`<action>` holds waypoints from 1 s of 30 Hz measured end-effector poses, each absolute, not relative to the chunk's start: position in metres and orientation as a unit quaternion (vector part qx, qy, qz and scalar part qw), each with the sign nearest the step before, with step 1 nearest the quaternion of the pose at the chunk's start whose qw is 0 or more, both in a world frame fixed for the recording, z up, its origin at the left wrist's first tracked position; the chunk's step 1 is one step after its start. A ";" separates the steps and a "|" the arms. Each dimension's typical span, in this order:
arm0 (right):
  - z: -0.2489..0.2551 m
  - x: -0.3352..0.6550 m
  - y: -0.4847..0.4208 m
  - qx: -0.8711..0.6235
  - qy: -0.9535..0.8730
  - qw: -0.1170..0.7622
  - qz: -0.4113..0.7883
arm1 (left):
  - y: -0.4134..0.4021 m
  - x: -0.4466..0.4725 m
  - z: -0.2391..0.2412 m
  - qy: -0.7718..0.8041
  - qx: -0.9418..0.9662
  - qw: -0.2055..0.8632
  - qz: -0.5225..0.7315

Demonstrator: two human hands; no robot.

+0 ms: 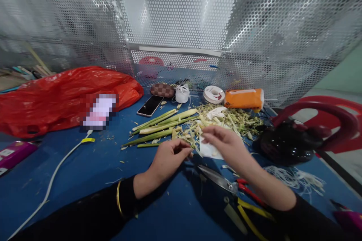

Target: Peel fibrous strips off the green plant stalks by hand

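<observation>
My left hand (pixel 170 157) rests on the blue table (pixel 93 165), its fingers curled and pinched at thin pale leaf strips. My right hand (pixel 223 143) hovers just right of it, fingers bent over a small white piece (pixel 208 150), and seems to grip its top edge. Several green stalks (pixel 161 126) lie just beyond both hands, beside a heap of pale trimmings (pixel 232 118). Scissors with red and yellow handles (pixel 226 184) lie under my right forearm.
A red plastic bag (pixel 59 95) fills the left side. A phone (pixel 150 105), checked pouch (pixel 162 90), thread spool (pixel 182 93), tape roll (pixel 213 94) and orange roll (pixel 244 99) stand at the back. A dark pot (pixel 285 145) sits right. A white cable (pixel 53 178) crosses the left.
</observation>
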State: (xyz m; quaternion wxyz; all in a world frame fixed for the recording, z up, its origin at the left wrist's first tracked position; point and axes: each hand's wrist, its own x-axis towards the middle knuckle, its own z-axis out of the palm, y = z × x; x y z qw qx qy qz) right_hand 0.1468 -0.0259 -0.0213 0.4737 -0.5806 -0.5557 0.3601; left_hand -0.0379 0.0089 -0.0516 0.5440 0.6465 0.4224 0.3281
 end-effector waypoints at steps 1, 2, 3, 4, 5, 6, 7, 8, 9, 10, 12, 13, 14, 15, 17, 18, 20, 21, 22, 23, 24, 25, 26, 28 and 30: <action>-0.010 0.156 -0.028 -0.587 -0.546 0.501 0.326 | 0.010 -0.038 -0.050 0.431 0.637 0.543 0.337; 0.001 0.166 -0.031 -0.589 -0.543 0.526 0.286 | 0.011 -0.039 -0.049 0.440 0.628 0.543 0.343; 0.012 0.176 -0.035 -0.592 -0.541 0.548 0.239 | 0.012 -0.039 -0.049 0.448 0.619 0.544 0.347; 0.020 0.186 -0.040 -0.597 -0.535 0.565 0.195 | 0.013 -0.039 -0.050 0.453 0.615 0.543 0.347; 0.027 0.194 -0.046 -0.603 -0.537 0.567 0.164 | 0.014 -0.040 -0.051 0.458 0.616 0.538 0.348; 0.031 0.201 -0.051 -0.610 -0.538 0.563 0.145 | 0.015 -0.040 -0.052 0.459 0.623 0.532 0.343; 0.032 0.205 -0.057 -0.623 -0.543 0.546 0.136 | 0.015 -0.040 -0.052 0.457 0.634 0.525 0.337; 0.030 0.209 -0.064 -0.638 -0.550 0.523 0.132 | 0.015 -0.041 -0.053 0.449 0.653 0.515 0.326; 0.026 0.210 -0.070 -0.652 -0.561 0.494 0.130 | 0.015 -0.042 -0.053 0.438 0.680 0.499 0.311; 0.021 0.210 -0.077 -0.661 -0.578 0.462 0.124 | 0.015 -0.043 -0.053 0.425 0.712 0.474 0.296; 0.004 0.208 -0.093 -0.664 -0.616 0.407 0.118 | 0.014 -0.045 -0.050 0.405 0.775 0.401 0.274; -0.006 0.206 -0.101 -0.661 -0.636 0.382 0.117 | 0.014 -0.046 -0.047 0.401 0.797 0.362 0.269; -0.016 0.204 -0.109 -0.653 -0.655 0.362 0.113 | 0.014 -0.048 -0.044 0.401 0.811 0.331 0.266; -0.026 0.202 -0.117 -0.652 -0.663 0.357 0.093 | 0.015 -0.050 -0.040 0.405 0.818 0.310 0.265; -0.043 0.199 -0.129 -0.627 -0.701 0.336 0.054 | 0.018 -0.055 -0.029 0.420 0.820 0.288 0.261; -0.050 0.198 -0.134 -0.623 -0.705 0.339 0.020 | 0.021 -0.060 -0.023 0.434 0.817 0.278 0.260; -0.058 0.198 -0.139 -0.598 -0.729 0.331 -0.036 | 0.028 -0.072 -0.012 0.474 0.808 0.240 0.256; -0.060 0.199 -0.139 -0.583 -0.744 0.323 -0.050 | 0.032 -0.079 -0.006 0.504 0.796 0.210 0.260; -0.061 0.200 -0.139 -0.571 -0.756 0.315 -0.059 | 0.036 -0.086 -0.002 0.532 0.786 0.177 0.260; -0.062 0.202 -0.139 -0.562 -0.765 0.308 -0.064 | 0.040 -0.094 0.001 0.553 0.777 0.148 0.261; -0.063 0.204 -0.138 -0.557 -0.770 0.302 -0.069 | 0.043 -0.100 0.003 0.568 0.772 0.126 0.256; -0.063 0.206 -0.137 -0.554 -0.775 0.295 -0.073 | 0.046 -0.106 0.004 0.575 0.769 0.111 0.255; -0.064 0.208 -0.136 -0.551 -0.779 0.289 -0.077 | 0.048 -0.111 0.003 0.579 0.771 0.100 0.245; -0.066 0.211 -0.135 -0.539 -0.792 0.275 -0.086 | 0.050 -0.115 -0.003 0.578 0.785 0.086 0.207; -0.068 0.213 -0.135 -0.525 -0.801 0.272 -0.100 | 0.051 -0.115 -0.012 0.565 0.807 0.066 0.161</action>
